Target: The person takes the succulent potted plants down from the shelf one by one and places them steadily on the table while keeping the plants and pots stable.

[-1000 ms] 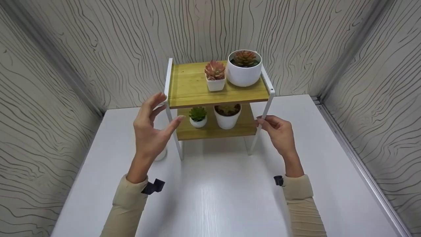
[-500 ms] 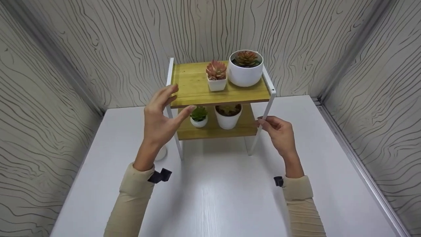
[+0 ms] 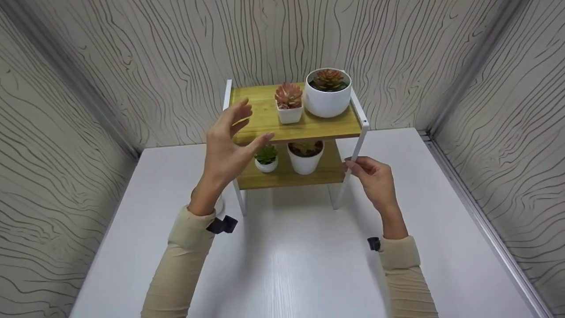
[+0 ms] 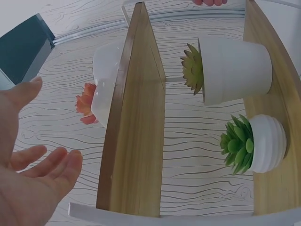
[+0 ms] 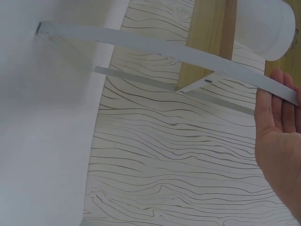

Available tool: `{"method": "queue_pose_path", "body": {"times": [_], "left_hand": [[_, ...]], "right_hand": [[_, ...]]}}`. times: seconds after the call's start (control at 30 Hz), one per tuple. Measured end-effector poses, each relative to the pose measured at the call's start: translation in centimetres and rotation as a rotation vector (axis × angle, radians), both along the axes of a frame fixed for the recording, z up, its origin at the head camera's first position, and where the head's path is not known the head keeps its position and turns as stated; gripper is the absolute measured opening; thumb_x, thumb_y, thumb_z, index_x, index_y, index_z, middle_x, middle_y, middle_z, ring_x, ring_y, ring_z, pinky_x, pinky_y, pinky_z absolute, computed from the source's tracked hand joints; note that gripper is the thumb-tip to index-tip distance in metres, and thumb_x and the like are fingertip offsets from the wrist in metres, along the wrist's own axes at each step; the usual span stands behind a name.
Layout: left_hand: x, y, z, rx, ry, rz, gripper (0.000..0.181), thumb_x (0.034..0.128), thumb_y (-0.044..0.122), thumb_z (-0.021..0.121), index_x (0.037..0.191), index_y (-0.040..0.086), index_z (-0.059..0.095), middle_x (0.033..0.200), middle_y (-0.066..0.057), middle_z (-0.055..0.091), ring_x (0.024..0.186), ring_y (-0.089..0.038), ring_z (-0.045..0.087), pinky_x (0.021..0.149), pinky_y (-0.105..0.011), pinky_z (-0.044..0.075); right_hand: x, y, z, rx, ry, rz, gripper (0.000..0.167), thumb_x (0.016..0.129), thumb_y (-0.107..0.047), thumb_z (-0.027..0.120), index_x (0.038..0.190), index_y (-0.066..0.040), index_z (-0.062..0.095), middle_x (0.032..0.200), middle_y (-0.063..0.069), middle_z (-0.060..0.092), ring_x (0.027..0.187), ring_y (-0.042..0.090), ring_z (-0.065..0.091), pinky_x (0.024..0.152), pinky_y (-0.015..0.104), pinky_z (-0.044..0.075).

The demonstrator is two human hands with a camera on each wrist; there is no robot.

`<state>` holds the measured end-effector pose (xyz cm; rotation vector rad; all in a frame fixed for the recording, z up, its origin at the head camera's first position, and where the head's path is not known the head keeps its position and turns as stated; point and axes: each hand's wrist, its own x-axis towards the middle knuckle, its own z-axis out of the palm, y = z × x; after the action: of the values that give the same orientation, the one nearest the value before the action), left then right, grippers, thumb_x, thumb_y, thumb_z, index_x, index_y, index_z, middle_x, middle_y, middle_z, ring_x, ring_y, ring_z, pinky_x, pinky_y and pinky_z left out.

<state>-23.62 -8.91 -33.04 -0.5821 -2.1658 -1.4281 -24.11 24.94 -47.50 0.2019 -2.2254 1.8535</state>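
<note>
In the head view my left hand [image 3: 227,150], thumb and fingers spread apart, is in front of the left end of the two-tier shelf's top board [image 3: 260,123] and holds nothing. A small square pot with a pink succulent [image 3: 289,108] stands right of it, beside a large round white pot [image 3: 327,100]. On the lower board are a small green succulent [image 3: 266,155] and a taller white pot [image 3: 305,161]. My right hand [image 3: 377,181] grips the shelf's right front leg [image 3: 358,148] between thumb and fingers, also visible in the right wrist view.
A white round object [image 3: 219,205], partly hidden by my left forearm, lies on the white table [image 3: 282,256] left of the shelf. Patterned panels [image 3: 176,66] enclose the back and sides, the back one close behind the shelf.
My left hand has moved right and upward, from beside the shelf's left front leg to in front of the top board. The right hand keeps its grip, and the pots have not moved on the shelf.
</note>
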Motion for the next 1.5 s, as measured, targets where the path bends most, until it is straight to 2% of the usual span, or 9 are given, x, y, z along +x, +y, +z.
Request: {"method": "queue_pose_path", "body": {"times": [0.23, 0.4, 0.53, 0.63, 0.77, 0.9, 1.17, 1.37, 1.5], "left_hand": [[-0.9, 0.8, 0.4, -0.046, -0.076, 0.016, 0.079, 0.0877, 0.028, 0.088, 0.152, 0.003, 0.050, 0.147, -0.015, 0.061, 0.140, -0.025, 0.059, 0.116, -0.029, 0.050], [-1.4, 1.4, 0.5, -0.078, -0.135, 0.012, 0.082, 0.0876, 0.034, 0.088, 0.154, 0.007, 0.048, 0.153, -0.014, 0.053, 0.141, -0.027, 0.057, 0.117, -0.035, 0.050], [-2.1, 2.1, 1.0, -0.075, -0.170, 0.001, 0.085, 0.0870, 0.036, 0.088, 0.155, 0.007, 0.046, 0.156, -0.013, 0.050, 0.143, -0.027, 0.055, 0.118, -0.036, 0.049], [-2.7, 2.5, 1.3, -0.076, -0.198, 0.002, 0.090, 0.0870, 0.035, 0.088, 0.158, 0.006, 0.042, 0.157, -0.013, 0.051, 0.145, -0.026, 0.053, 0.119, -0.034, 0.047], [-3.6, 2.8, 1.5, -0.094, -0.233, 0.027, 0.098, 0.0867, 0.035, 0.088, 0.163, 0.007, 0.033, 0.156, -0.012, 0.054, 0.147, -0.024, 0.052, 0.121, -0.032, 0.045], [-4.6, 3.2, 1.5, -0.125, -0.260, 0.054, 0.101, 0.0855, 0.036, 0.089, 0.164, 0.007, 0.033, 0.158, -0.012, 0.053, 0.147, -0.024, 0.051, 0.122, -0.032, 0.043], [-5.6, 3.8, 2.2, -0.121, -0.403, 0.014, 0.103, 0.0858, 0.037, 0.089, 0.166, 0.011, 0.029, 0.169, -0.010, 0.040, 0.155, -0.025, 0.041, 0.126, -0.034, 0.039], [-6.0, 4.3, 2.8, -0.141, -0.449, -0.005, 0.106, 0.0829, 0.040, 0.091, 0.165, 0.013, 0.030, 0.168, -0.009, 0.041, 0.156, -0.024, 0.041, 0.128, -0.034, 0.036], [-6.4, 4.4, 2.9, -0.175, -0.467, -0.003, 0.111, 0.0796, 0.041, 0.093, 0.165, 0.013, 0.029, 0.166, -0.008, 0.044, 0.156, -0.023, 0.041, 0.128, -0.038, 0.036]], "right_hand": [[0.0, 0.0, -0.1, 0.019, -0.028, -0.004, 0.030, 0.102, -0.025, 0.070, 0.119, 0.001, 0.075, 0.116, 0.027, 0.074, 0.111, 0.027, 0.076, 0.097, 0.018, 0.058], [-0.1, 0.1, -0.2, 0.016, -0.031, -0.006, 0.029, 0.102, -0.026, 0.071, 0.117, -0.002, 0.076, 0.116, 0.026, 0.074, 0.111, 0.028, 0.076, 0.098, 0.020, 0.058], [-0.1, 0.2, -0.1, 0.013, -0.032, -0.008, 0.029, 0.103, -0.025, 0.070, 0.118, -0.002, 0.076, 0.116, 0.025, 0.075, 0.112, 0.029, 0.075, 0.100, 0.024, 0.059], [0.0, 0.2, -0.1, 0.019, -0.039, -0.011, 0.030, 0.103, -0.026, 0.070, 0.119, -0.002, 0.076, 0.117, 0.026, 0.074, 0.114, 0.029, 0.075, 0.099, 0.022, 0.058], [-0.1, 0.2, -0.2, 0.030, -0.039, -0.013, 0.035, 0.103, -0.027, 0.070, 0.121, 0.002, 0.074, 0.119, 0.028, 0.073, 0.114, 0.029, 0.075, 0.097, 0.018, 0.058], [-0.1, 0.2, -0.2, 0.025, -0.033, -0.010, 0.038, 0.102, -0.027, 0.071, 0.121, 0.006, 0.072, 0.118, 0.025, 0.075, 0.113, 0.027, 0.075, 0.095, 0.018, 0.058], [-0.1, 0.2, -0.3, 0.021, -0.031, -0.008, 0.037, 0.102, -0.028, 0.071, 0.120, 0.004, 0.073, 0.117, 0.024, 0.075, 0.113, 0.027, 0.075, 0.098, 0.021, 0.059], [-0.1, 0.2, -0.3, 0.030, -0.044, -0.019, 0.036, 0.101, -0.029, 0.071, 0.120, 0.001, 0.075, 0.115, 0.021, 0.077, 0.109, 0.017, 0.075, 0.096, 0.017, 0.058], [-0.1, 0.2, -0.2, 0.040, -0.044, -0.020, 0.034, 0.101, -0.030, 0.072, 0.118, -0.001, 0.076, 0.115, 0.021, 0.077, 0.108, 0.016, 0.075, 0.095, 0.017, 0.058]]}}
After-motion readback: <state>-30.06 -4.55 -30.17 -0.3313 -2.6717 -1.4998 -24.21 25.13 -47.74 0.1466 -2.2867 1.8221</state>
